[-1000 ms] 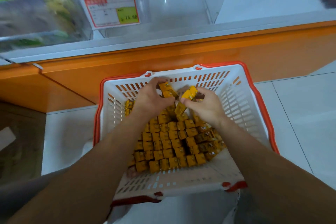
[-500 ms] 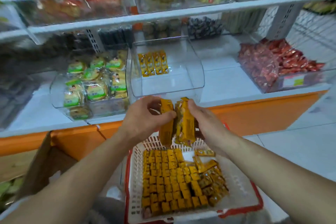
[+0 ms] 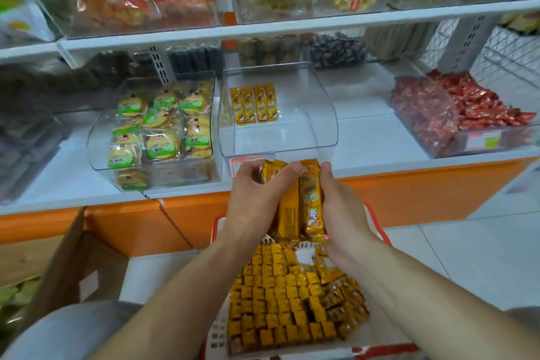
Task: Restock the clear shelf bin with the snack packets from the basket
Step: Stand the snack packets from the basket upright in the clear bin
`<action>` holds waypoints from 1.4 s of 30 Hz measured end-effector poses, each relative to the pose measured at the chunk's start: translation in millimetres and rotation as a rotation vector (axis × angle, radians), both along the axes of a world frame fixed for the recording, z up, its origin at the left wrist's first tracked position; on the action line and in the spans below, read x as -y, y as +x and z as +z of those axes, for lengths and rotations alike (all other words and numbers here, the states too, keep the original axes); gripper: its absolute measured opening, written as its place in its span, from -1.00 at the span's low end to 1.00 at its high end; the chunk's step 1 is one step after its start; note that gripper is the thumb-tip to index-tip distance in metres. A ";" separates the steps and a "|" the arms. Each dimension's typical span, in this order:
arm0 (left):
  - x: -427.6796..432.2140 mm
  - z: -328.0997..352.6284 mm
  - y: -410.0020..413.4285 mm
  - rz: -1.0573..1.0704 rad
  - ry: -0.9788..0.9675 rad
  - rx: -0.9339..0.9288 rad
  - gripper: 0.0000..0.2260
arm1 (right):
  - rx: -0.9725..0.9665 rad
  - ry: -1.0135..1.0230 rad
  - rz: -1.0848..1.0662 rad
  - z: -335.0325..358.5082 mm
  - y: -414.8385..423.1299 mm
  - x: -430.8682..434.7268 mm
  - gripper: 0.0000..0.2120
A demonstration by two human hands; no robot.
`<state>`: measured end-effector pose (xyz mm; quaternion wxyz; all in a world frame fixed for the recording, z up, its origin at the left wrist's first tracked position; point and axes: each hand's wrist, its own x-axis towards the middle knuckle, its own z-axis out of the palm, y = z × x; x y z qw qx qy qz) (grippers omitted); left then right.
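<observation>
Between both hands I hold a bunch of long yellow snack packets [image 3: 301,207] upright, just below the front of the clear shelf bin [image 3: 306,131]. My left hand [image 3: 257,199] grips the bunch from the left, and my right hand [image 3: 340,204] grips it from the right. Several of the same yellow packets [image 3: 253,104] lie in a row at the back of that bin. Below my forearms stands the white basket with a red rim [image 3: 385,349], packed with many more yellow packets [image 3: 286,298] standing on end.
A clear bin of green-labelled biscuit packs [image 3: 160,126] sits left of the target bin, and a bin of red sweets [image 3: 467,108] sits to the right. An upper shelf [image 3: 292,26] overhangs. A cardboard box [image 3: 76,266] stands on the floor at left.
Both hands have lifted a bunch of yellow packets out of the basket and up toward the clear bin's front. My view has tilted up from the basket to the shelves.
</observation>
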<state>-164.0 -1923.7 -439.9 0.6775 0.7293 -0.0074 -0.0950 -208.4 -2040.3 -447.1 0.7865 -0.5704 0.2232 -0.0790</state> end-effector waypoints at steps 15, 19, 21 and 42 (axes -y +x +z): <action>-7.1 -3.7 22.2 0.088 0.064 0.004 -0.54 | 0.088 0.035 0.247 -21.6 12.9 -1.9 -0.68; -14.1 9.6 25.6 0.103 0.069 0.035 -0.48 | 0.155 0.083 0.275 -13.4 13.8 1.6 -0.65; -19.4 20.0 26.9 0.100 0.068 0.041 -0.47 | 0.149 0.132 0.238 -2.8 12.6 8.8 -0.71; -67.0 38.6 115.7 0.090 0.229 0.192 -0.62 | 0.078 -1.091 0.109 42.3 181.9 70.1 -0.59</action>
